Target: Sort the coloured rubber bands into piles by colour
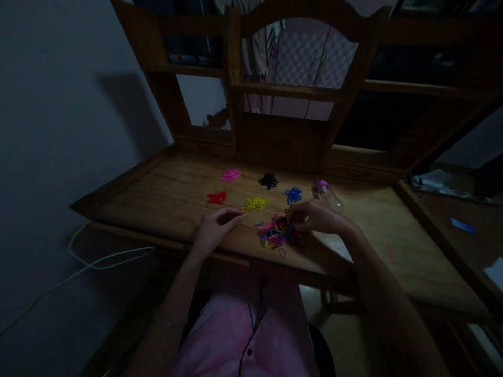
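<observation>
My left hand (214,225) is pinched, fingertips holding a small yellow clip (245,213) close to the heap of yellow clips (255,203). My right hand (314,215) reaches into the mixed pile of coloured clips (275,233), thumb and fingers curled together at its top right. What is between those fingers cannot be made out. Around them lie separate heaps: red clips (217,197), pink clips (230,175), black clips (268,181) and blue clips (293,195). The clips look like small safety-pin-shaped loops, though the dim light blurs their detail.
A clear bottle with a pink top (329,196) lies behind my right hand. The wooden desk (157,193) has a shelf unit (283,91) along its back. A white cable (98,262) hangs at the left by the wall. Papers (436,180) lie far right.
</observation>
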Available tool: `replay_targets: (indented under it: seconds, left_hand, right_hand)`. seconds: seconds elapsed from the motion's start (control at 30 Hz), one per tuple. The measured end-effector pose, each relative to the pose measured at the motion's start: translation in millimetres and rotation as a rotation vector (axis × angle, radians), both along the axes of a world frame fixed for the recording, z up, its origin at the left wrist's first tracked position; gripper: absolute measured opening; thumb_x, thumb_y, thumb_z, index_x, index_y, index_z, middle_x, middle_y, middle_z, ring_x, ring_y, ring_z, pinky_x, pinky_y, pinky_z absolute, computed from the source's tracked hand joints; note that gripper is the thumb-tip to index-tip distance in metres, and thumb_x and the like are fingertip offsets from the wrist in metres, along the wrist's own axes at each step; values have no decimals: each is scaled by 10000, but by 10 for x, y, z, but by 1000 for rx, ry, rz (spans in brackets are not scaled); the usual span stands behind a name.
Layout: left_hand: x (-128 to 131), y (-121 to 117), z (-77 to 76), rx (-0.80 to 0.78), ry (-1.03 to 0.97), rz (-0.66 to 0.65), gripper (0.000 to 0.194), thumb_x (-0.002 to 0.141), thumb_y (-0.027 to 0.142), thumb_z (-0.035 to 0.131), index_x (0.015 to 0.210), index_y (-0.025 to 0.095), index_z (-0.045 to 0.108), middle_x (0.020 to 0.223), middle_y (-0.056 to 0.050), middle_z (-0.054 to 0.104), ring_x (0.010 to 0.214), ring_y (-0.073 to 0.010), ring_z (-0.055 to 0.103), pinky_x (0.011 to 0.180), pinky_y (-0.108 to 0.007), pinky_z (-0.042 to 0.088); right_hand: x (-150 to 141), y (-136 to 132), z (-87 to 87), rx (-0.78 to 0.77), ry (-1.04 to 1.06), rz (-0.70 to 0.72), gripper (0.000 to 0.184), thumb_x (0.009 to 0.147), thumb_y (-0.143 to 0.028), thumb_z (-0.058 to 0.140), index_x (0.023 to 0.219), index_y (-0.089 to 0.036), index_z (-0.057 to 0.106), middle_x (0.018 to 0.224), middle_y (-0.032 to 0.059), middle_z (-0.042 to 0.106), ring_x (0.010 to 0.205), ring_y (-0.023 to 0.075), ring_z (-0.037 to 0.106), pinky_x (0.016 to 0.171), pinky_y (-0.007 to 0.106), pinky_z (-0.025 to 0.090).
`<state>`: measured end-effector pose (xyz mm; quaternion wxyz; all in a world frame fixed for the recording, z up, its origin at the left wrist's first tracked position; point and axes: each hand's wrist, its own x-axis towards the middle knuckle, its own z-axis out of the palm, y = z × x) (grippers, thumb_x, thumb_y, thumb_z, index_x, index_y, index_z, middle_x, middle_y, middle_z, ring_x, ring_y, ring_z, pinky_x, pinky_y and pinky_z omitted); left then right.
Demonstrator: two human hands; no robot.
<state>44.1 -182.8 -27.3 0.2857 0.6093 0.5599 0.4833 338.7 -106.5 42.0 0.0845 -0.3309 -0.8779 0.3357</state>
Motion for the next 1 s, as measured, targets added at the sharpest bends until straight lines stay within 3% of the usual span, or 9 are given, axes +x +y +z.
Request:
replay_targets:
  seconds: [0.37,0.53,0.8,0.9,1.0]
  left_hand:
    - [3,-11,29,-6,-21,-8,269,785,419,694,924,190,724,954,-45,737,902,-198,682,862,-310,537]
    - [-9,9,-4,-4,-22,-8,263,782,411,697,928,193,722,956,-46,738,903,-201,686,857,-317,545]
    - [-2,-2,13,-3,-15,-3,236,793,389,688,924,194,719,947,-41,739,898,-195,688,846,-306,550]
    - [-3,-7,11,3,-21,-5,244,796,402,683,926,198,719,955,-42,738,911,-200,687,851,-313,548]
    - [-3,-10,8,14,-20,-7,255,794,413,683,925,197,719,960,-46,738,911,-205,687,847,-319,550]
  right_hand:
    - [109,92,15,-175,189,34,367,767,-346,702,1087,-193,609,892,37,693,808,162,664,697,261,526]
    - [132,102,76,-211,206,1,326,769,-370,709,1021,-180,628,934,55,698,812,157,668,702,260,539]
    - [152,152,49,-334,182,10,270,813,-350,650,994,-150,659,807,53,707,684,139,668,630,252,537]
    - [155,158,70,-278,133,35,307,843,-349,617,1083,-164,667,796,45,704,675,131,648,607,239,511]
    - [149,141,88,-277,143,11,418,851,-353,621,1230,-185,570,776,28,692,670,127,632,571,225,483]
